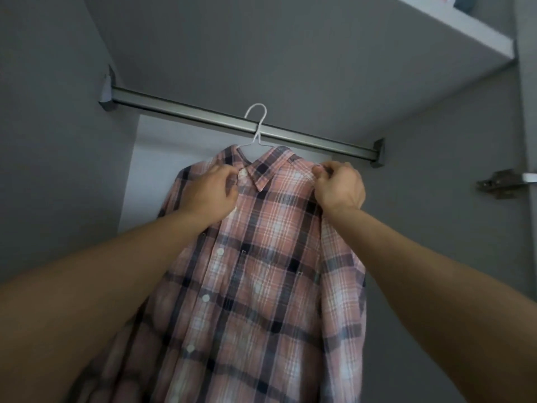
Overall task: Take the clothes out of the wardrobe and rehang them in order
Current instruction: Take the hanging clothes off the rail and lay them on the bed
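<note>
A pink plaid shirt (261, 257) with dark stripes hangs on a white wire hanger (257, 126). The hanger's hook sits in front of the grey metal rail (186, 107); I cannot tell whether it rests on the rail. My left hand (210, 193) grips the shirt by the collar's left side. At the shirt's right shoulder, my right hand (340, 187) pinches the fabric with curled fingers. Both forearms reach up from the bottom of the view.
The wardrobe is grey inside, with a shelf (453, 33) above the rail at the upper right. A metal door hinge (499, 183) sticks out on the right wall. No other clothes hang on the rail.
</note>
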